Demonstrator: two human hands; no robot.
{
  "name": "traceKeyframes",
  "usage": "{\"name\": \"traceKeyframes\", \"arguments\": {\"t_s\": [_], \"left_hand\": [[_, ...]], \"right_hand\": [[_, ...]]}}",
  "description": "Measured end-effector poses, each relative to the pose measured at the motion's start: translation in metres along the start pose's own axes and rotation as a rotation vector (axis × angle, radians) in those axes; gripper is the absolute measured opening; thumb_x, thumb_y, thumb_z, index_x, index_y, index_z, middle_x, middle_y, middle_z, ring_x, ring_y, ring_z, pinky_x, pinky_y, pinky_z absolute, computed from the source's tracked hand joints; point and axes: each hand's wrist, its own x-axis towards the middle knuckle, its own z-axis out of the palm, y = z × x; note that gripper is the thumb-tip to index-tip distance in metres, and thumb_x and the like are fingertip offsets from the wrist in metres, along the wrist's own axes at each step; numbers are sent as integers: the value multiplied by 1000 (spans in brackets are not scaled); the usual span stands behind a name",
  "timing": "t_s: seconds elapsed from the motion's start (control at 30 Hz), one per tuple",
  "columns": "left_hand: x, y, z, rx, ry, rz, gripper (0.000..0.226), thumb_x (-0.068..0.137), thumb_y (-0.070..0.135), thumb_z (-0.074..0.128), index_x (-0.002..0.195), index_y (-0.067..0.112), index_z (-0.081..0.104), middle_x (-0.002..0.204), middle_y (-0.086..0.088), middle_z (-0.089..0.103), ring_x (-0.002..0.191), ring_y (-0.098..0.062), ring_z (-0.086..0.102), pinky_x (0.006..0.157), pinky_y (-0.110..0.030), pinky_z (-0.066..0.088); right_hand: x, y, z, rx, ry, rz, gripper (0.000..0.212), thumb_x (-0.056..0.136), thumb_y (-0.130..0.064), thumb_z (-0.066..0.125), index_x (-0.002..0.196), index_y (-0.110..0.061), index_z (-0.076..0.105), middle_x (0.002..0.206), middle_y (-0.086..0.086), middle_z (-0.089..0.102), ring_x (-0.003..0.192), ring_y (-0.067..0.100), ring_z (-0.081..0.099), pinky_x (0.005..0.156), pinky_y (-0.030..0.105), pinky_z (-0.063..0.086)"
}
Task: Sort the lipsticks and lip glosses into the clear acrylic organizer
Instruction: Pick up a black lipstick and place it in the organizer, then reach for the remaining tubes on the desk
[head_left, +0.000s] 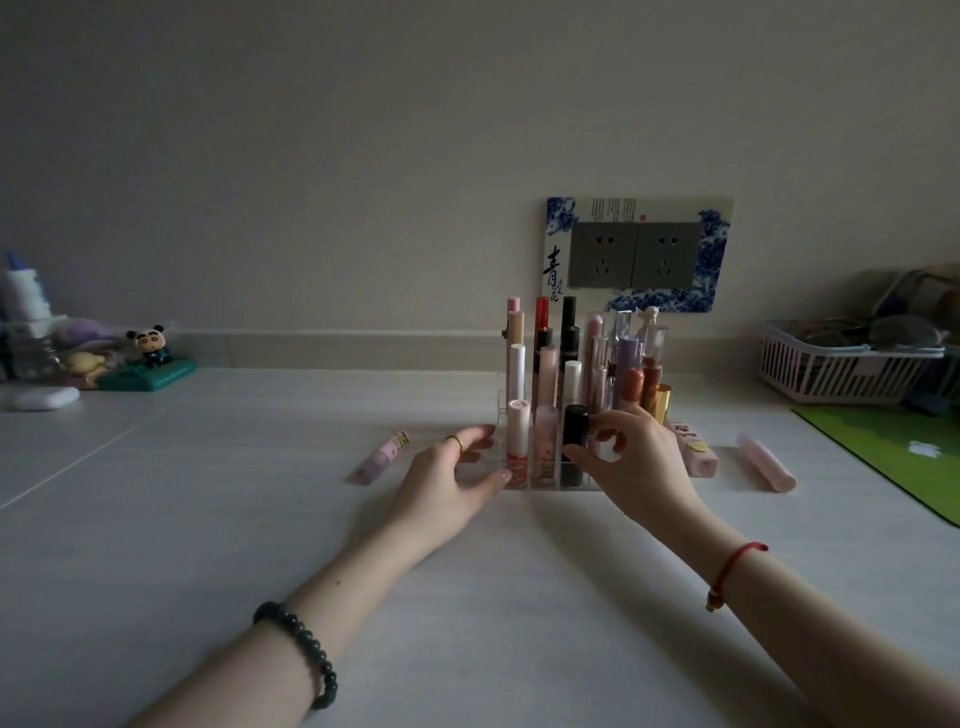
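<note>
At the middle of the pale surface (260, 519), just in front of the wall, stands the clear acrylic organizer (501, 410), its stepped rows already crowded with upright lipsticks and lip glosses. In its front row a black lipstick (575, 436) stands upright, and the right hand (634, 457) has its grip pinched on it, thumb low against the tube and fingers curled by the cap; in the dim light it is hard to tell whether the tube sits fully down in its slot. Beside it in the same row are a pink tube (546, 447) and a white-capped gloss (518, 441). The left hand (449, 478), wearing a gold ring, rests with fingers spread against the organizer's left front corner, holding nothing. Three items lie flat on the surface: a pink patterned tube (382, 457) to the left, a pink box (693, 448) just right of the organizer, and a pale pink tube (766, 462) farther right. On the wall behind is a double socket (636, 254) in a blue-and-white frame.
</note>
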Motion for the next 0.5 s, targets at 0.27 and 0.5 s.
{"name": "traceKeyframes", "arguments": {"t_s": [0.27,0.5], "left_hand": [[9,-5,-38,30,116,14,48,76,21,71,121,17,54,114,2,63,108,-12,57,92,-25,43],[12,-30,-84,331,38,-208,61,72,45,69,125,24,47,116,5,56,98,-13,53,85,-27,43]], "right_hand": [[-8,-24,-13,184,183,-161,29,74,-12,67,98,-17,51,94,-9,47,74,-2,47,52,5,39],[-10,-65,24,183,-215,-398,36,80,-11,60,113,-22,51,101,-8,53,87,0,51,78,11,44]]}}
